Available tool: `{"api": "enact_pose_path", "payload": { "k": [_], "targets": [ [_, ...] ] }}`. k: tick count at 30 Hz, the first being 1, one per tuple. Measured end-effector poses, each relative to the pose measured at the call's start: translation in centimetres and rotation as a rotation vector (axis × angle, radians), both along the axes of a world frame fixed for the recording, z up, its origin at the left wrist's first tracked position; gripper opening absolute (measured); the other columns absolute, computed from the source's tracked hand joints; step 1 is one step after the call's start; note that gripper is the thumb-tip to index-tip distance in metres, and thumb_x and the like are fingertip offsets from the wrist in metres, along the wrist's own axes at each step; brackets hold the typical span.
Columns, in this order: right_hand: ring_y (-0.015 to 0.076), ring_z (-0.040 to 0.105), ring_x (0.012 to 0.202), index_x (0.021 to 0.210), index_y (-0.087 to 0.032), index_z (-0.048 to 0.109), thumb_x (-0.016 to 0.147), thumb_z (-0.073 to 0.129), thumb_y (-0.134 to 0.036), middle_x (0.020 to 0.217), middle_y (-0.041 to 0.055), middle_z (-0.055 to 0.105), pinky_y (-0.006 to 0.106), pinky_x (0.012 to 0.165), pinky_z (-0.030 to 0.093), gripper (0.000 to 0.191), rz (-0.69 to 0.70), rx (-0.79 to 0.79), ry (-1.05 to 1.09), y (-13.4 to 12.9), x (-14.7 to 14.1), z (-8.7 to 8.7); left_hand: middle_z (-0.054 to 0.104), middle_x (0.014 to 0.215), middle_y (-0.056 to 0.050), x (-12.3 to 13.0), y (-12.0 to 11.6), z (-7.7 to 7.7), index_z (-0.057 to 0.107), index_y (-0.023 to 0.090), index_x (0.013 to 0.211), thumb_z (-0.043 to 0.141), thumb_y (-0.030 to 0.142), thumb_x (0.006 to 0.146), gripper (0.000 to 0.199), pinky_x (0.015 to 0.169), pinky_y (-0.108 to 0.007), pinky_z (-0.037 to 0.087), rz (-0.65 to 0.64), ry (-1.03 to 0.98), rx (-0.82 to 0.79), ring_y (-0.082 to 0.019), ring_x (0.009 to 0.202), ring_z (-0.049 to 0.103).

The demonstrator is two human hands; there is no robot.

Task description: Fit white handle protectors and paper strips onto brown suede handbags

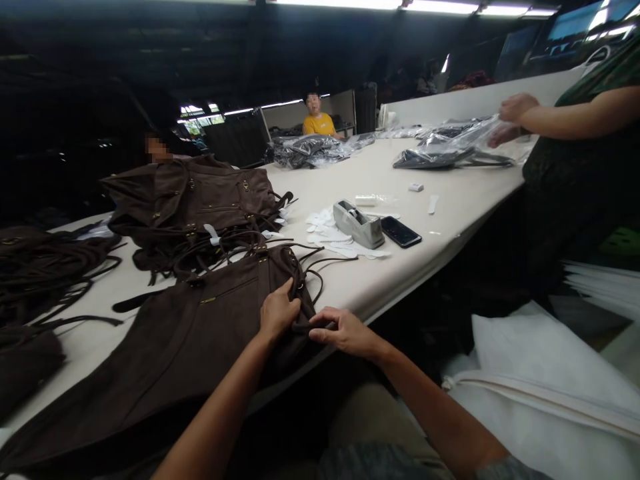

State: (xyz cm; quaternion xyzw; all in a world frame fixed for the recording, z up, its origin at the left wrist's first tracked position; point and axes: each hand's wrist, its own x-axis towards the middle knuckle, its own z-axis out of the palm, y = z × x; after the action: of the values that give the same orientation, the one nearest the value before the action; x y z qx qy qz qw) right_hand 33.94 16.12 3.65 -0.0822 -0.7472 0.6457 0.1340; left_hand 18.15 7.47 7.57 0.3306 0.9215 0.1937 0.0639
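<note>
Head view: I'm bent over a long cream-topped cutting table (pixel 400 193) in a dim workshop, with strip lights (pixel 400 5) overhead and bright windows (pixel 197 115) far off. My left hand (pixel 279 310) lies on a brown suede garment (pixel 165 353) at the table's edge, its fingers (pixel 287 308) bent over the laces, though I cannot tell if it is gripping. My right hand (pixel 345 332) curls in a narrow grip on a gathered bit of the same suede. Another laced garment (pixel 195 200) lies just beyond it. Farther along sit a grey tape dispenser (pixel 358 224), a black phone (pixel 401 231) and white paper tags (pixel 330 233), whose small print I can't read. Clear plastic bags (pixel 453 152) lie near a co-worker's hands (pixel 517 110) across the table. A person in a yellow shirt (pixel 317 123) sits at the far end.
</note>
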Motion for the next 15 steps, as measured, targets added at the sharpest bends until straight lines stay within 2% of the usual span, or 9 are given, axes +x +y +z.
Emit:
{"api": "enact_pose_path", "payload": {
  "k": [2, 5, 8, 11, 13, 15],
  "targets": [
    [0.0148, 0.056, 0.079, 0.094, -0.019, 0.067, 0.08, 0.073, -0.044, 0.088, -0.0003, 0.063, 0.024, 0.071, 0.042, 0.03, -0.126, 0.068, 0.056, -1.4, 0.7, -0.5, 0.073, 0.113, -0.007, -0.2, 0.7, 0.0, 0.055, 0.021, 0.136, 0.053, 0.017, 0.077, 0.059, 0.088, -0.03, 0.048, 0.01, -0.022, 0.028, -0.026, 0.107, 0.065],
    [0.0149, 0.052, 0.076, 0.081, -0.019, 0.06, 0.087, 0.065, -0.037, 0.079, -0.0012, 0.057, 0.026, 0.071, 0.04, 0.02, -0.304, 0.222, 0.109, -3.0, 0.8, -1.4, 0.075, 0.1, -0.008, -0.1, 1.8, -0.5, 0.058, 0.017, 0.134, 0.053, 0.016, 0.076, 0.058, 0.083, -0.027, 0.048, 0.063, -0.042, 0.083, -0.023, 0.095, 0.068],
    [0.0157, 0.053, 0.078, 0.083, -0.019, 0.058, 0.09, 0.06, -0.044, 0.082, 0.0, 0.056, 0.026, 0.073, 0.04, 0.026, -0.36, 0.259, 0.109, -3.8, 1.3, -1.6, 0.073, 0.1, -0.009, 0.6, 2.3, -1.2, 0.056, 0.015, 0.136, 0.051, 0.017, 0.077, 0.059, 0.084, -0.029, 0.048, 0.123, -0.027, 0.157, -0.023, 0.093, 0.066],
    [0.0162, 0.055, 0.079, 0.082, -0.02, 0.057, 0.096, 0.045, -0.055, 0.081, 0.0011, 0.058, 0.026, 0.073, 0.04, 0.04, -0.377, 0.282, 0.025, -4.4, 1.8, -0.6, 0.071, 0.106, -0.01, 1.4, 2.3, -1.8, 0.053, 0.015, 0.138, 0.051, 0.018, 0.078, 0.06, 0.088, -0.032, 0.046, 0.145, -0.014, 0.236, -0.024, 0.095, 0.064],
    [0.0179, 0.056, 0.08, 0.077, -0.02, 0.056, 0.098, 0.038, -0.056, 0.079, 0.0027, 0.059, 0.028, 0.074, 0.04, 0.046, -0.433, 0.406, -0.069, -4.8, 1.7, 0.6, 0.071, 0.102, -0.01, 1.6, 2.2, -2.0, 0.054, 0.015, 0.137, 0.053, 0.019, 0.077, 0.06, 0.088, -0.033, 0.046, 0.148, -0.03, 0.278, -0.025, 0.093, 0.064],
    [0.0208, 0.057, 0.084, 0.076, -0.019, 0.056, 0.096, 0.044, -0.055, 0.081, 0.0052, 0.061, 0.03, 0.077, 0.041, 0.042, -0.501, 0.567, -0.16, -5.4, 1.2, 1.6, 0.07, 0.093, -0.009, 1.3, 2.2, -2.0, 0.056, 0.014, 0.135, 0.055, 0.02, 0.075, 0.06, 0.086, -0.034, 0.046, 0.146, -0.06, 0.317, -0.025, 0.088, 0.062]
  ]
}}
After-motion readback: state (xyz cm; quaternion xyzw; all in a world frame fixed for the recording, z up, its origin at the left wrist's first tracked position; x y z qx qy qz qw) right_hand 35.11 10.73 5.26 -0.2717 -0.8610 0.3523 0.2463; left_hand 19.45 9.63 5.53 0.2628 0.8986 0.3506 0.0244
